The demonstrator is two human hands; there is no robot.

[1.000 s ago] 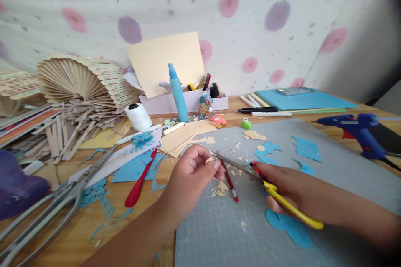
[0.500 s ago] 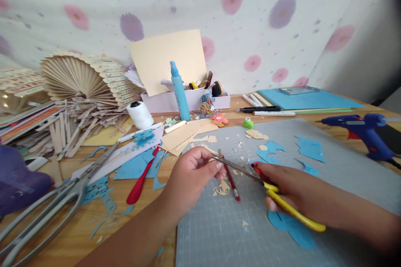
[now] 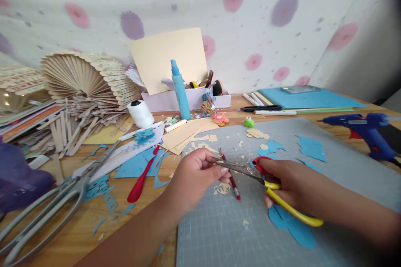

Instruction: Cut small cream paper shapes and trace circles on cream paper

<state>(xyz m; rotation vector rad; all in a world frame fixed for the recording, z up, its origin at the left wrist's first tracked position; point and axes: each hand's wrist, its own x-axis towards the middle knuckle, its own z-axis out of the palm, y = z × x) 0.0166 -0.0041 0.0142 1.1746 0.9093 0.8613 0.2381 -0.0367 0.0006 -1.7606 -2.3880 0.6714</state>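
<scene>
My right hand (image 3: 288, 181) grips a pair of scissors (image 3: 241, 168) with red and yellow handles. Its blades point left and reach the fingertips of my left hand (image 3: 197, 177). Those fingers are pinched around a small cream paper piece, now almost wholly hidden by the fingers and blades. Under the blades a red pencil (image 3: 233, 183) lies on the grey cutting mat (image 3: 219, 233), among cream paper scraps (image 3: 223, 189). A blue paper shape (image 3: 293, 225) rests below my right hand. Beyond the hands is a small pile of cream paper discs (image 3: 257, 133).
Large metal shears (image 3: 75, 187) and a red spatula-like tool (image 3: 142, 181) lie at left. A blue spray bottle (image 3: 181, 96) and a white thread spool (image 3: 140, 114) stand behind. At right is a blue glue gun (image 3: 360, 123). Blue paper offcuts (image 3: 311, 148) lie on the mat.
The scissor blades have closed up somewhat, and the yellow handle has risen slightly. The cream edge at my left fingertips is now mostly covered. Both hands stay in nearly the same place.
</scene>
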